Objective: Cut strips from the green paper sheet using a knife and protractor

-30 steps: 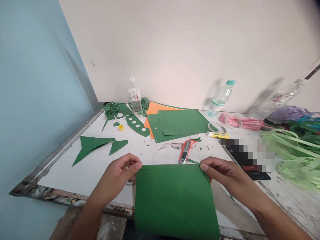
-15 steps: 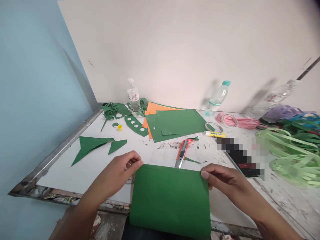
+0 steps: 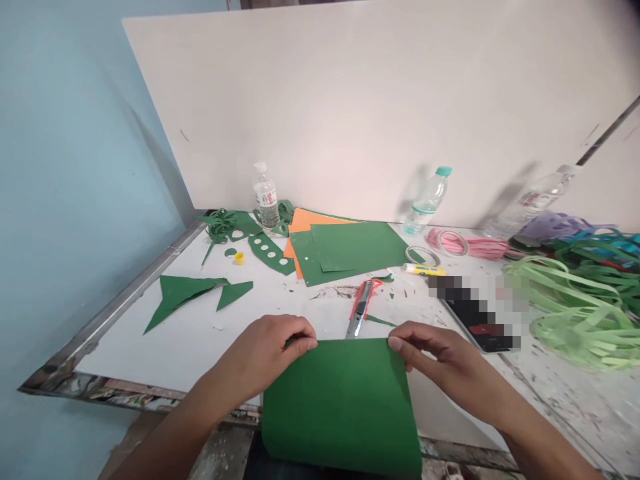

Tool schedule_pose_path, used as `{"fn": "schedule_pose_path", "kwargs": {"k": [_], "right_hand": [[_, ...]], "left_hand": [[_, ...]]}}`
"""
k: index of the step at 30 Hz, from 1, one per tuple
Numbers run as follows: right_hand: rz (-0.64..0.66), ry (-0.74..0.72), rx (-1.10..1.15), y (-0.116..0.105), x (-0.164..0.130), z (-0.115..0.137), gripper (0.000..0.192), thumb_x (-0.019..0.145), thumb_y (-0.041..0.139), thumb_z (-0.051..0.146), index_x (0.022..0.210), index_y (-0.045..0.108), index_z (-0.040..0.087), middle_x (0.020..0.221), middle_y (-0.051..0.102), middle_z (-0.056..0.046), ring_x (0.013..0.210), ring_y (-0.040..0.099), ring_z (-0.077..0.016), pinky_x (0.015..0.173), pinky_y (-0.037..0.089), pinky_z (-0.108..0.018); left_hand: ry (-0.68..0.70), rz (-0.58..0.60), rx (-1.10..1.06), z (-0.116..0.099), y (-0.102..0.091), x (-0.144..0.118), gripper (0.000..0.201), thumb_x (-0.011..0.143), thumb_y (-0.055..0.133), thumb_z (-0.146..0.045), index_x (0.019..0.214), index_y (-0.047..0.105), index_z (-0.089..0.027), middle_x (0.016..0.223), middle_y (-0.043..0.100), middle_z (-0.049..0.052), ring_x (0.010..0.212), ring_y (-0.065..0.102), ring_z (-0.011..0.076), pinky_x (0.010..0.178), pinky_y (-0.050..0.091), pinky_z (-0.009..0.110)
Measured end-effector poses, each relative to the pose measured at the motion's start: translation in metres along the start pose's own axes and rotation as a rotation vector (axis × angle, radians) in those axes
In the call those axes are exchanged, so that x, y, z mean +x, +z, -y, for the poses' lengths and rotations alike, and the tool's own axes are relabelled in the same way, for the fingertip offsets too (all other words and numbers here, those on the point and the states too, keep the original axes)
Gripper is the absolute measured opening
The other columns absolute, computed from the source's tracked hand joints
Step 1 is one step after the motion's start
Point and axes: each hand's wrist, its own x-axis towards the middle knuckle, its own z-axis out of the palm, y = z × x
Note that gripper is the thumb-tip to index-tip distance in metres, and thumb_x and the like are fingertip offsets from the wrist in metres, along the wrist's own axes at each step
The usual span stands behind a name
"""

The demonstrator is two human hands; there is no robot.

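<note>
A sheet of green paper [image 3: 340, 407] hangs over the table's front edge and curves downward at its lower end. My left hand [image 3: 273, 350] pinches its top edge left of the middle, thumb on the near side. At the top right corner, my right hand [image 3: 433, 353] pinches the same edge. Just beyond that edge lies a utility knife [image 3: 361, 307] with a red and grey handle; its near end meets the paper's edge in view. A thin green paper sliver [image 3: 381, 321] rests beside the knife.
Behind lie green sheets [image 3: 360, 247] over orange paper [image 3: 300, 218]. Cut green pieces [image 3: 183, 297] lie left. A water bottle [image 3: 266, 200], a teal-capped bottle [image 3: 427, 203], a glue stick [image 3: 425, 269], a phone [image 3: 465, 313] and light green paper strips [image 3: 585, 340] are also on the table [image 3: 125, 353].
My left hand has slid right along the paper's top edge, away from the left corner. My right hand still grips the right corner, slightly further left. The view has shifted a little.
</note>
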Motion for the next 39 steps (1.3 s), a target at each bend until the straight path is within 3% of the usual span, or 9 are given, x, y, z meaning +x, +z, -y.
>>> {"fn": "schedule_pose_path", "kwargs": {"k": [4,7,13,20,24,28,33,37,39], "right_hand": [[0.162,0.014,-0.120,0.000,-0.002,0.006,0.036,0.099,0.049,0.054,0.088,0.068,0.026,0.084,0.067,-0.001,0.078,0.057,-0.0194,0.065,0.041,-0.029],[0.170,0.034,-0.131,0.007,-0.003,0.018,0.032,0.096,0.054,0.056,0.102,0.068,0.028,0.097,0.070,-0.002,0.085,0.061,-0.0200,0.060,0.040,-0.027],[0.220,-0.073,-0.073,0.021,0.005,0.034,0.033,0.101,0.048,0.046,0.084,0.065,0.024,0.076,0.059,0.001,0.070,0.049,-0.0157,0.061,0.035,-0.027],[0.096,-0.007,0.181,0.028,0.024,0.023,0.037,0.098,0.052,0.052,0.084,0.062,0.020,0.074,0.052,0.002,0.068,0.045,-0.0142,0.060,0.033,-0.027],[0.162,0.031,0.281,0.039,0.032,0.023,0.034,0.097,0.053,0.055,0.095,0.059,0.021,0.061,0.041,0.007,0.053,0.038,-0.0108,0.050,0.028,-0.024],[0.217,0.068,0.428,0.056,0.036,0.025,0.039,0.091,0.060,0.060,0.097,0.057,0.022,0.059,0.043,0.009,0.050,0.041,-0.0103,0.047,0.036,-0.023],[0.231,0.057,0.490,0.080,0.034,0.032,0.046,0.091,0.051,0.068,0.094,0.051,0.023,0.058,0.043,0.010,0.049,0.049,-0.0112,0.052,0.047,-0.025],[0.346,-0.006,0.367,0.083,0.033,0.037,0.047,0.101,0.031,0.062,0.085,0.050,0.022,0.069,0.061,0.000,0.056,0.065,-0.0156,0.049,0.048,-0.025],[0.318,-0.060,0.248,0.082,0.038,0.040,0.042,0.105,0.029,0.049,0.088,0.054,0.020,0.080,0.066,-0.003,0.057,0.064,-0.0145,0.051,0.047,-0.026]], "left_hand": [[0.018,0.011,0.008,0.006,-0.001,-0.001,0.025,0.097,0.050,-0.030,0.083,0.070,-0.027,0.088,0.074,-0.003,0.082,0.066,0.0198,0.071,0.041,0.028],[0.037,0.028,0.046,0.003,-0.002,0.001,0.025,0.095,0.050,-0.024,0.079,0.070,-0.027,0.087,0.075,-0.004,0.082,0.067,0.0194,0.071,0.041,0.027],[0.110,0.065,0.152,-0.006,-0.019,0.009,0.024,0.095,0.051,-0.028,0.080,0.069,-0.026,0.087,0.074,-0.003,0.083,0.066,0.0201,0.073,0.040,0.028],[0.069,-0.205,0.261,0.004,-0.061,0.021,0.030,0.097,0.047,-0.043,0.085,0.069,-0.026,0.090,0.074,-0.001,0.082,0.065,0.0225,0.069,0.041,0.029],[0.081,-0.324,0.321,0.002,-0.068,0.029,0.030,0.098,0.042,-0.042,0.088,0.064,-0.025,0.090,0.071,0.001,0.081,0.062,0.0234,0.069,0.040,0.031],[0.093,-0.300,0.303,0.002,-0.071,0.041,0.029,0.099,0.042,-0.043,0.092,0.062,-0.024,0.093,0.069,0.002,0.083,0.062,0.0233,0.070,0.041,0.031],[0.070,-0.214,0.248,0.019,-0.072,0.057,0.033,0.098,0.045,-0.050,0.108,0.064,-0.025,0.099,0.072,0.003,0.085,0.066,0.0233,0.069,0.044,0.029],[0.091,-0.180,0.239,0.036,-0.075,0.064,0.035,0.097,0.046,-0.051,0.096,0.066,-0.022,0.097,0.072,0.005,0.084,0.065,0.0235,0.069,0.045,0.029],[0.138,-0.165,0.245,0.040,-0.079,0.069,0.036,0.098,0.043,-0.049,0.095,0.066,-0.022,0.097,0.072,0.005,0.086,0.065,0.0233,0.071,0.045,0.030]]}}
